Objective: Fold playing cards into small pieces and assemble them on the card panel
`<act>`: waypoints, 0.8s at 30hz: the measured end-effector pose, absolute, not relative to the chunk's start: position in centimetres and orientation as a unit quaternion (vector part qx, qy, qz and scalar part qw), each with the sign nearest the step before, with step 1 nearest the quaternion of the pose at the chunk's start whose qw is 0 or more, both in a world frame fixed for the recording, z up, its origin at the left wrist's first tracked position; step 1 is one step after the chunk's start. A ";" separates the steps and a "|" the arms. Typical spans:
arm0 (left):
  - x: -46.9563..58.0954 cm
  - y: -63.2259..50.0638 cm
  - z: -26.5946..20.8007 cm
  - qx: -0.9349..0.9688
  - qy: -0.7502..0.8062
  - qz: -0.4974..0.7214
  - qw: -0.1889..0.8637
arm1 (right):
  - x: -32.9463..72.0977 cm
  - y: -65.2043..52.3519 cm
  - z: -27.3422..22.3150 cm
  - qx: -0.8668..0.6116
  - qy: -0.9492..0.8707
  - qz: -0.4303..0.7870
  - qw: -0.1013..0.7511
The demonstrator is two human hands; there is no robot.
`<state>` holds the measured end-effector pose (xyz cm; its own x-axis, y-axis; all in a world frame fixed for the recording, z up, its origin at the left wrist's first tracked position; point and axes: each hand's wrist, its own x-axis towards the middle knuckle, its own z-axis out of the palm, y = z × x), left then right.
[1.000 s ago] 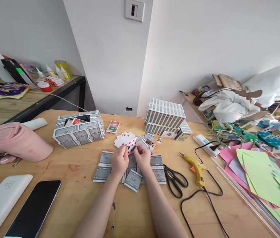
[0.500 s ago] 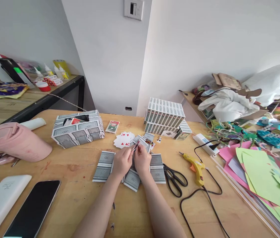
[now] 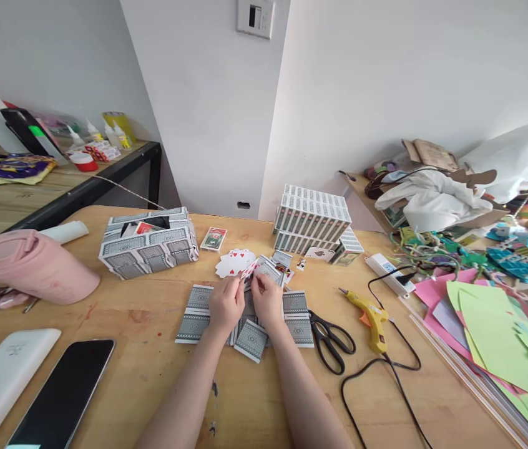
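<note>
Between my fingertips is a playing card (image 3: 248,272), its face with red marks turned partly toward me. My left hand (image 3: 226,304) pinches its left side, and my right hand (image 3: 267,300) has closed fingers at its right edge. Below both hands lie joined grey-backed playing cards (image 3: 298,318), partly covered by my wrists. One separate grey-backed card (image 3: 250,340) rests at an angle on their near edge. Just beyond my left hand is a fan of heart cards (image 3: 229,262), face up. More loose cards (image 3: 284,258) lie past my right hand.
Black scissors (image 3: 329,340) and a yellow glue gun (image 3: 367,315) with its cord lie to the right. A card-covered box (image 3: 149,243) stands back left, stacked card boxes (image 3: 313,218) back right. A phone (image 3: 62,393) and pink roll (image 3: 34,265) are at left.
The held card has turned so that more of its face shows. My hands have moved slightly apart, and the view has shifted a little.
</note>
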<state>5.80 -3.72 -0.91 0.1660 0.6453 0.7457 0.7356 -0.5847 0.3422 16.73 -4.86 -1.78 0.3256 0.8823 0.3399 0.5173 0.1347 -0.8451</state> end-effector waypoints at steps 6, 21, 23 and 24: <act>6.7 -4.3 -0.5 -0.787 -0.421 -0.450 0.028 | 16.3 -5.2 -2.3 -0.723 -0.522 0.041 0.450; 5.9 -3.8 -1.1 -0.754 -0.479 -0.449 0.036 | 16.8 -4.9 -2.3 -0.660 -0.587 0.052 0.467; 6.2 -4.0 -1.1 -0.765 -0.469 -0.440 0.036 | 16.6 -5.0 -2.2 -0.690 -0.567 0.017 0.449; 6.4 -4.1 -1.1 -0.770 -0.463 -0.438 0.032 | 16.5 -5.1 -2.2 -0.707 -0.550 0.006 0.445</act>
<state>6.36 -4.06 -1.14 0.1867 0.6857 0.7035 0.7412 -0.5683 0.3572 16.47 -5.09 -2.18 0.3955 0.7827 0.4805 0.7717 0.0006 -0.6360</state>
